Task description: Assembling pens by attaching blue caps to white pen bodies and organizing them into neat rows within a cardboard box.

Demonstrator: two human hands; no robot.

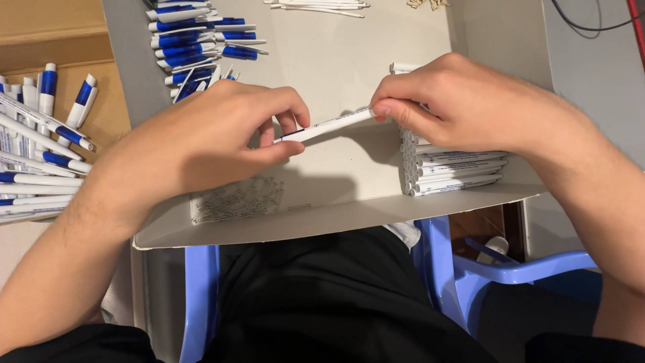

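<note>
Both of my hands hold one white pen barrel (327,126) over a shallow grey cardboard tray (322,218). My left hand (215,138) pinches its near end, where a dark blue part shows. My right hand (447,101) grips its far end with thumb and fingers. Under my right hand lies a stack of white pen barrels (451,168). Several blue pen parts (198,44) lie in the tray's far left corner.
A heap of finished white-and-blue pens (44,144) lies in a cardboard box at the left. Thin white refills (322,7) lie at the tray's far edge. A blue plastic chair (443,269) is under me, black cables (591,23) at top right.
</note>
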